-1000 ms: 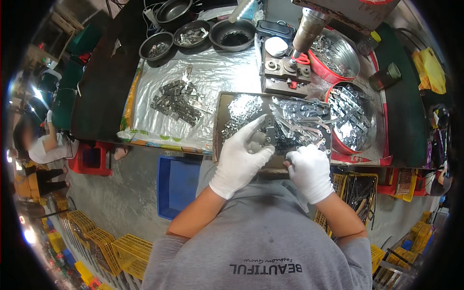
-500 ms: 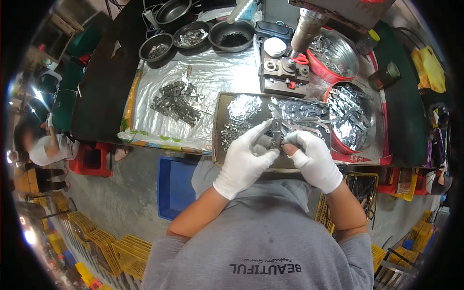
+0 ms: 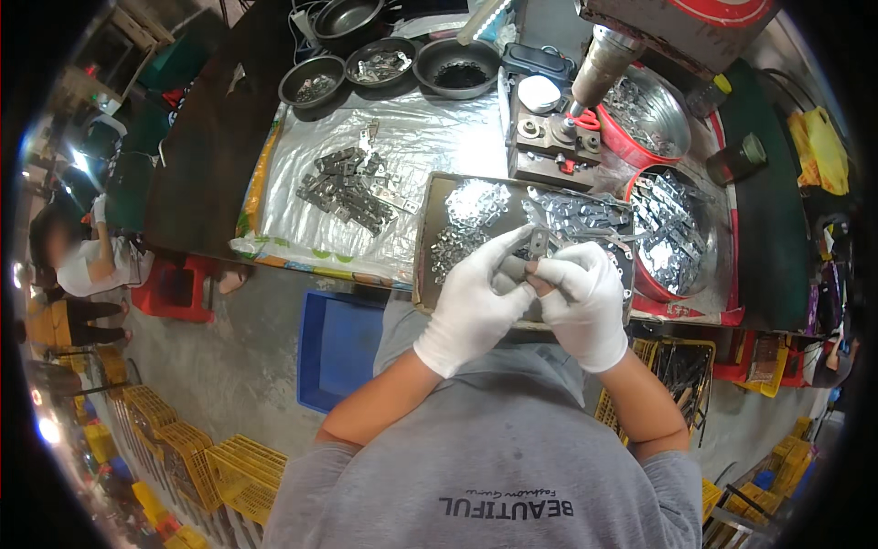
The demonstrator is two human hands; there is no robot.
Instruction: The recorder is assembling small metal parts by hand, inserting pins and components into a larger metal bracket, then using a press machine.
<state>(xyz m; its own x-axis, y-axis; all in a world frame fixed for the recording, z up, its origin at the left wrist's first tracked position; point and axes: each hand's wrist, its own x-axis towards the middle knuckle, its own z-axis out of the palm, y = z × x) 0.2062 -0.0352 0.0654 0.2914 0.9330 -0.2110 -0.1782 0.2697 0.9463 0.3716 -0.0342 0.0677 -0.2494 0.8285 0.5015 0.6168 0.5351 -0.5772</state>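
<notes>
Both my hands wear white gloves and meet above a shallow tray (image 3: 422,240). My left hand (image 3: 477,297) grips a flat metal strip (image 3: 540,242) with holes, its upper end standing up between the fingers. My right hand (image 3: 585,295) is pinched at the strip's lower end, its thumb tip bare; whatever sits in that pinch is hidden. In the tray, small shiny metal pieces (image 3: 476,203) lie in heaps on the left, and longer metal strips (image 3: 585,212) lie on the right.
Behind the tray stands a press fixture (image 3: 549,137) under a press ram (image 3: 599,73). Red-rimmed bowls (image 3: 681,285) of metal parts stand on the right. Dark strips (image 3: 347,188) lie on the silver sheet; dark bowls (image 3: 457,69) stand behind. A blue bin (image 3: 340,352) is on the floor.
My right hand has moved left, so its fingertips now meet the left hand at the strip's lower end. The whole view has shifted slightly.
</notes>
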